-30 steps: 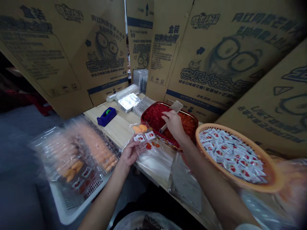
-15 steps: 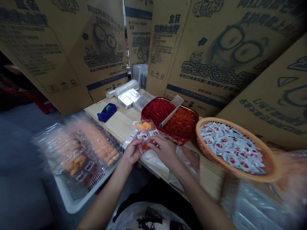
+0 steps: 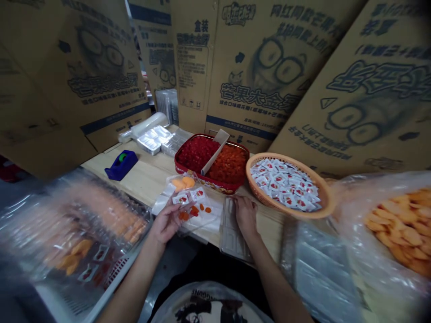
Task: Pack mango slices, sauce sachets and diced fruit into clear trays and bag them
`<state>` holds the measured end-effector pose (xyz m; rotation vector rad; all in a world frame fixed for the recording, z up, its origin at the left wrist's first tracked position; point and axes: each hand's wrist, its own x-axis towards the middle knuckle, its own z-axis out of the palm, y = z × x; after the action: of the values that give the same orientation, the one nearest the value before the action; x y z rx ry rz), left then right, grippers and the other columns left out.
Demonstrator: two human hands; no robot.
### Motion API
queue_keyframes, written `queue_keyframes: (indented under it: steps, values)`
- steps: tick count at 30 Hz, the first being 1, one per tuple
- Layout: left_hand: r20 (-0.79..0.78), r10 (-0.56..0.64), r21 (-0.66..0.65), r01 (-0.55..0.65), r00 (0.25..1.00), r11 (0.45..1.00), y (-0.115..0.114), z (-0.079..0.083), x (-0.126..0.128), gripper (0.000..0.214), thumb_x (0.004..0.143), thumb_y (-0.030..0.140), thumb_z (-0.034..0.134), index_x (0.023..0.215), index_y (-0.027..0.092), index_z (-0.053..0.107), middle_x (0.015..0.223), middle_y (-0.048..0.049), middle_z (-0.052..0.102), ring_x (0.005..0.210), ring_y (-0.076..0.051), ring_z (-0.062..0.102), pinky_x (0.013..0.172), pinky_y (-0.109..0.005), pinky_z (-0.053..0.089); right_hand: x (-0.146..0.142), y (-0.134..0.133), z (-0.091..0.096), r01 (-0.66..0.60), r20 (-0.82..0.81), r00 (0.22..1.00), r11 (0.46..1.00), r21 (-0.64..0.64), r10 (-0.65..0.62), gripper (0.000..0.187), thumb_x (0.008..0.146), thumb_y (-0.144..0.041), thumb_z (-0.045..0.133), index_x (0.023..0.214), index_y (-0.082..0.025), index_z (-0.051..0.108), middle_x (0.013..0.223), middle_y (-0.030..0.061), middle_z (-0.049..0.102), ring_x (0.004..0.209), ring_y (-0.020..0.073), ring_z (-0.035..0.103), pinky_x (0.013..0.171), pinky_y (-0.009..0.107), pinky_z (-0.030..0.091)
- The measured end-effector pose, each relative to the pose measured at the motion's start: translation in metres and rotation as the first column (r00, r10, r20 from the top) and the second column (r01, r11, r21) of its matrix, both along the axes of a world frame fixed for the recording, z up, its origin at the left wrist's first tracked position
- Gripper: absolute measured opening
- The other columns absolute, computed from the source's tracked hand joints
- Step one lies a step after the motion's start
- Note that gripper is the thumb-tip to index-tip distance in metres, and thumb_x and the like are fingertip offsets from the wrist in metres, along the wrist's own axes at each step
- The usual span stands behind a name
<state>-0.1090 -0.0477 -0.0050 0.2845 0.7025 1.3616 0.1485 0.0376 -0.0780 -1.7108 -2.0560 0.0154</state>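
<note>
My left hand [image 3: 166, 224] is closed on the near left edge of a clear plastic tray [image 3: 190, 197]. In that tray lie orange chip-like pieces, two small printed sachets and several red and orange bits. It rests over a white plastic sheet [image 3: 210, 220] on the table. Over to the right, my right hand [image 3: 247, 215] has its fingers curled over the far end of another clear compartmented plastic tray [image 3: 230, 231], which lies near the table's front edge. The thumb on that hand is partly hidden.
Behind the hands stands a red tin [image 3: 212, 163] of red and orange bits with a divider. Right are an orange basket [image 3: 328, 197] of sachets and a bag of orange pieces [image 3: 400, 224]. Left are a blue tape dispenser [image 3: 121, 165] and a white basket [image 3: 63, 300] of packed trays.
My right hand has left the filled tray and moved right onto the other clear tray. My left hand keeps its hold. The camera view has swung right.
</note>
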Motion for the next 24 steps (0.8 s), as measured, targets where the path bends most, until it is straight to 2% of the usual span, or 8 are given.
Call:
queue_keyframes:
  steps: [3, 6, 11, 16, 21, 24]
  values:
    - [-0.018, -0.016, -0.017, 0.016, 1.000, 1.000, -0.003, 0.001, 0.001, 0.058, 0.077, 0.005, 0.049, 0.130, 0.028, 0.037, 0.115, -0.0069, 0.061, 0.107, -0.026, 0.057, 0.081, -0.039, 0.052, 0.000, 0.000, 0.000, 0.016, 0.038, 0.999, 1.000, 0.009, -0.017, 0.032, 0.092, -0.023, 0.031, 0.104, -0.016, 0.060, 0.104, 0.0097, 0.062, 0.100, 0.0205, 0.050, 0.089, 0.035, 0.025]
    - [-0.023, -0.011, -0.039, 0.010, 1.000, 0.999, -0.005, 0.001, 0.002, 0.058, 0.078, 0.003, 0.048, 0.129, 0.028, 0.038, 0.113, -0.0056, 0.062, 0.105, -0.024, 0.059, 0.081, -0.039, 0.052, 0.000, -0.001, 0.003, -0.018, 0.046, 0.999, 1.000, 0.000, 0.018, 0.030, 0.091, -0.022, 0.034, 0.105, -0.016, 0.060, 0.104, 0.0093, 0.063, 0.099, 0.0198, 0.051, 0.090, 0.035, 0.023]
    - [-0.037, 0.021, -0.090, -0.024, 0.999, 0.996, -0.007, 0.001, 0.005, 0.060, 0.077, 0.002, 0.048, 0.130, 0.027, 0.037, 0.111, -0.0073, 0.063, 0.101, -0.025, 0.060, 0.080, -0.040, 0.052, 0.001, -0.002, 0.004, 0.021, -0.045, 0.999, 1.000, 0.010, -0.021, 0.033, 0.092, -0.023, 0.031, 0.104, -0.018, 0.061, 0.102, 0.0085, 0.063, 0.098, 0.0200, 0.052, 0.086, 0.035, 0.024]
    - [-0.034, 0.010, -0.100, -0.013, 0.999, 0.995, -0.009, -0.004, 0.004, 0.061, 0.075, 0.003, 0.050, 0.130, 0.028, 0.038, 0.113, -0.0073, 0.062, 0.101, -0.025, 0.061, 0.078, -0.038, 0.053, 0.000, -0.002, 0.006, 0.086, -0.133, 0.988, 0.992, 0.090, -0.074, 0.039, 0.093, -0.033, 0.027, 0.106, -0.017, 0.060, 0.103, 0.0097, 0.060, 0.097, 0.0215, 0.049, 0.086, 0.038, 0.024]
    - [-0.038, -0.050, -0.080, 0.047, 0.998, 0.996, -0.010, -0.007, 0.005, 0.066, 0.075, 0.003, 0.051, 0.132, 0.030, 0.033, 0.114, -0.0073, 0.061, 0.101, -0.025, 0.061, 0.077, -0.036, 0.052, 0.003, -0.005, 0.028, 0.142, -0.270, 0.957, 0.982, 0.122, -0.105, 0.044, 0.092, -0.040, 0.023, 0.085, -0.016, 0.060, 0.089, 0.0086, 0.058, 0.093, 0.0223, 0.046, 0.083, 0.039, 0.028]
    - [-0.012, -0.067, -0.069, 0.066, 0.998, 0.995, -0.010, -0.008, 0.008, 0.065, 0.076, 0.006, 0.052, 0.132, 0.030, 0.033, 0.115, -0.0076, 0.060, 0.102, -0.026, 0.060, 0.079, -0.038, 0.052, 0.004, -0.011, 0.054, 0.042, -0.408, 0.913, 0.995, 0.093, 0.000, 0.046, 0.092, -0.043, 0.021, 0.072, -0.018, 0.054, 0.074, 0.0041, 0.055, 0.078, 0.0190, 0.048, 0.076, 0.034, 0.032]
